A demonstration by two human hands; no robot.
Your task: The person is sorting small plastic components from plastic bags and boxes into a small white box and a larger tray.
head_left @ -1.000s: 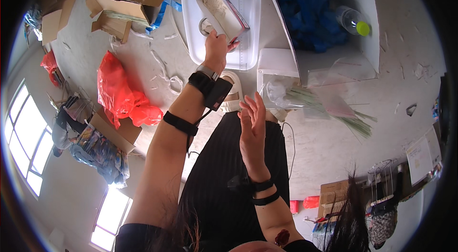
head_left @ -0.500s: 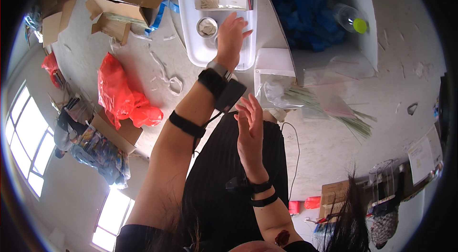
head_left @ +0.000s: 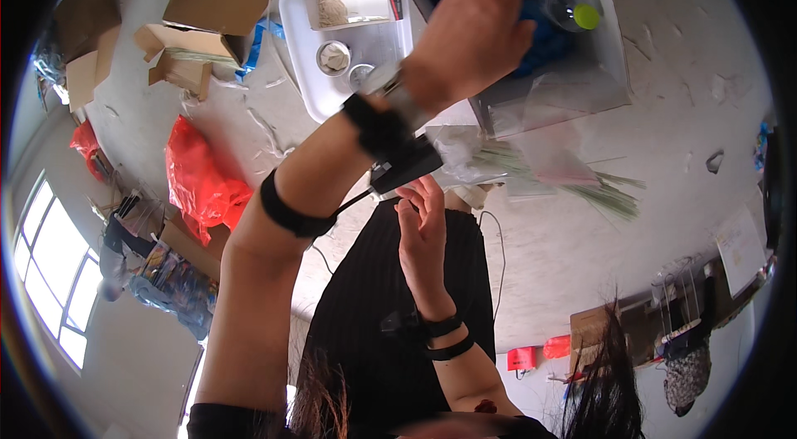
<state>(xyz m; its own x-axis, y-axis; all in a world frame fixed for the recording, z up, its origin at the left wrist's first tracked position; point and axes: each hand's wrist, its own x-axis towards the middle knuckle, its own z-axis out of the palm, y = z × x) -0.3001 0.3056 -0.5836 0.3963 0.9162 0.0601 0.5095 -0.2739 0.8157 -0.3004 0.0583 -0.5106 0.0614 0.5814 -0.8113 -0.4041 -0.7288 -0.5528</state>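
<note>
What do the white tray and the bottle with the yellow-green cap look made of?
White tray: looks like glossy moulded plastic, going by its rounded corners and smooth, slightly translucent rim. Bottle: clear plastic by the look, as the blue bin contents show through it; its cap is opaque plastic, probably.

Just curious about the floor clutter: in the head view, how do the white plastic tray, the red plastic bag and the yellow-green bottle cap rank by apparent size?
1. White plastic tray, though the raised left hand hides part of it.
2. Red plastic bag, not much smaller; fisheye bending makes this pair unsure.
3. Yellow-green bottle cap, clearly the smallest.
</note>
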